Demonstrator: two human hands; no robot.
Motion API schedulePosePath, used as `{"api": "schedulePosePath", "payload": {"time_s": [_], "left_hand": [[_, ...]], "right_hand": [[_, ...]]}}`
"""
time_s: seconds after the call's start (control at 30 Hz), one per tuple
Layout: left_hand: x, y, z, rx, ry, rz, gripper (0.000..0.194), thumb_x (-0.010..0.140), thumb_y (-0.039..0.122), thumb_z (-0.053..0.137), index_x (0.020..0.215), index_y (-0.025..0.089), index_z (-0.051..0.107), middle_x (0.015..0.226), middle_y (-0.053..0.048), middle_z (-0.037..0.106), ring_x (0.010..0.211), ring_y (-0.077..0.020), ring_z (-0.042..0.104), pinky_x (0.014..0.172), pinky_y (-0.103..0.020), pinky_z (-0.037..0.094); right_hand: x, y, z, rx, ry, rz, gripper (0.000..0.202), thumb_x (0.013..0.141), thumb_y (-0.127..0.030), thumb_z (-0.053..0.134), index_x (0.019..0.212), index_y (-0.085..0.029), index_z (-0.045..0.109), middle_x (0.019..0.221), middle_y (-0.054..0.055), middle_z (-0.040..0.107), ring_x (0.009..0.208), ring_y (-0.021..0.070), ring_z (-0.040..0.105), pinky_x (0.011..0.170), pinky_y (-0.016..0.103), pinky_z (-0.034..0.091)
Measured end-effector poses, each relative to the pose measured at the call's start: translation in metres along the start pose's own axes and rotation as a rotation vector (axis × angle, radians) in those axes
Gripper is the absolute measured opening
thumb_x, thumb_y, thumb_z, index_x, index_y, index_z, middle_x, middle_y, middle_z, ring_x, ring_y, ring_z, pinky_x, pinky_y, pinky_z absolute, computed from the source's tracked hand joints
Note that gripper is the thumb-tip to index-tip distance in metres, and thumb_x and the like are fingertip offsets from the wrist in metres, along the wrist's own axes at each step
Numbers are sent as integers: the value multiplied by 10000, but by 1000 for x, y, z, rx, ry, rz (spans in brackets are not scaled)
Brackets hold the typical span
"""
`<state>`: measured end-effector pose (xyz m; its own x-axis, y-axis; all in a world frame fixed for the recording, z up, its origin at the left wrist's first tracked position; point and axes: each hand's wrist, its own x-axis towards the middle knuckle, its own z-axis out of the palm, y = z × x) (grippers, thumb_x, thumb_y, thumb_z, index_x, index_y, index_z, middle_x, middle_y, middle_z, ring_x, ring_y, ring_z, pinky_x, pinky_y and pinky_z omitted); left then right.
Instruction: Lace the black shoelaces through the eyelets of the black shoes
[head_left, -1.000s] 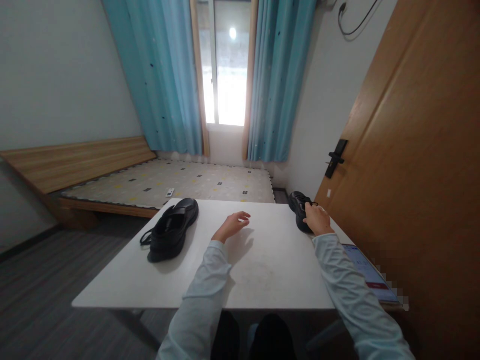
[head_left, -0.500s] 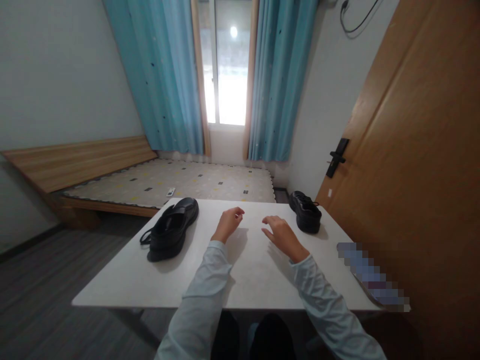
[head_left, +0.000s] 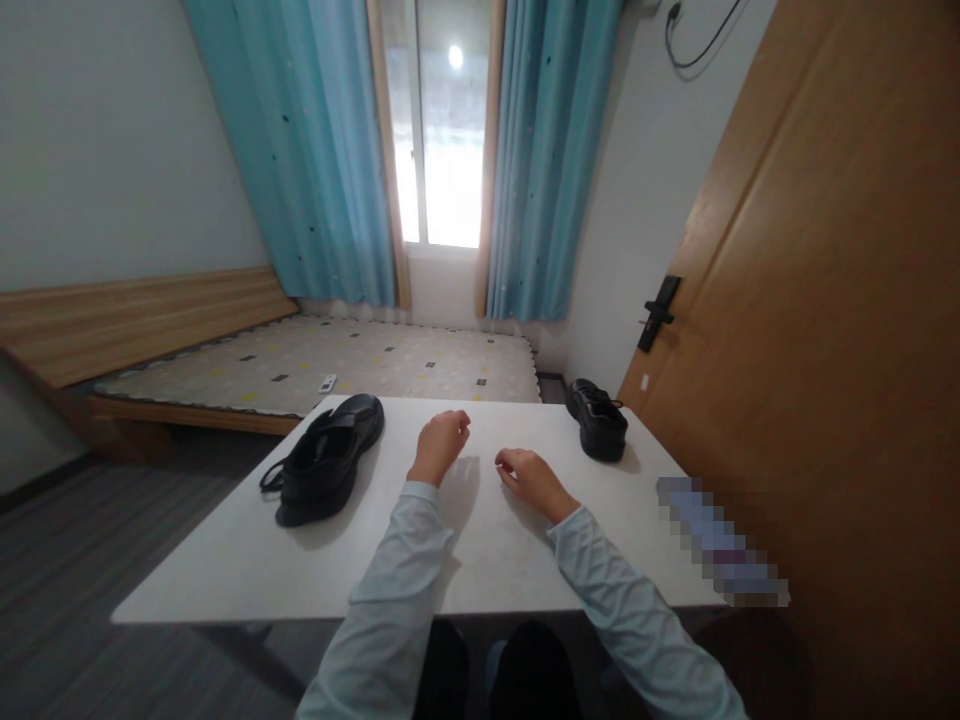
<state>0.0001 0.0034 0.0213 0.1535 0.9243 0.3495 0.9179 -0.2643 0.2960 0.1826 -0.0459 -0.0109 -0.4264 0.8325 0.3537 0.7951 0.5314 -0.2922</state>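
Observation:
Over the middle of the white table (head_left: pixel 322 590), my left hand (head_left: pixel 441 446) is raised with its fingers curled together and nothing visible in them. My right hand (head_left: pixel 534 480) hovers a little nearer and to the right, fingers bent and pressed together, also with nothing to be seen in it. One black shoe (head_left: pixel 330 462) lies on the table left of my left hand, its opening facing up and a lace loop hanging at its left. The other black shoe (head_left: pixel 598 420) stands near the far right corner, beyond my right hand. Neither hand touches a shoe.
A pixelated flat object (head_left: pixel 720 545) lies along the table's right edge. Behind the table is a bed (head_left: pixel 405 365) with a small white object (head_left: pixel 327 383) on it. A wooden door (head_left: pixel 810 300) stands at the right, and blue curtains (head_left: pixel 322 180) flank the window.
The whole view has shifted slightly, so the scene sits further left. My right hand has moved closer to my left hand, and the fingers of both hands have drawn together.

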Motion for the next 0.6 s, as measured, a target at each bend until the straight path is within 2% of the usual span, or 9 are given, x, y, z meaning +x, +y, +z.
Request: {"api": "schedulePosePath", "payload": {"time_s": [0.17,0.4,0.6], "left_hand": [[-15,-1,-26,236,15,-138,281,835,204,450,1036,190,645,1007,-110,647,975,-260,568,810,-370,414],[-54,-7,-69,402,65,-173,326,846,185,403,1080,184,630,1067,-141,613,971,-314,527,788,-421,358],[-80,-26,-81,543,110,-323,396,879,152,293,1120,165,607,1080,-177,594,954,-334,524,785,-446,337]], "right_hand": [[0,3,1,-7,-20,58,136,845,-134,511,929,-167,612,822,48,660,756,145,588,729,245,401],[0,3,-2,-1,-8,70,157,843,-136,508,956,-167,613,829,50,665,764,148,592,736,244,400],[-2,4,-2,4,-18,74,157,841,-132,505,945,-168,617,830,49,667,762,146,593,731,240,400]]}}
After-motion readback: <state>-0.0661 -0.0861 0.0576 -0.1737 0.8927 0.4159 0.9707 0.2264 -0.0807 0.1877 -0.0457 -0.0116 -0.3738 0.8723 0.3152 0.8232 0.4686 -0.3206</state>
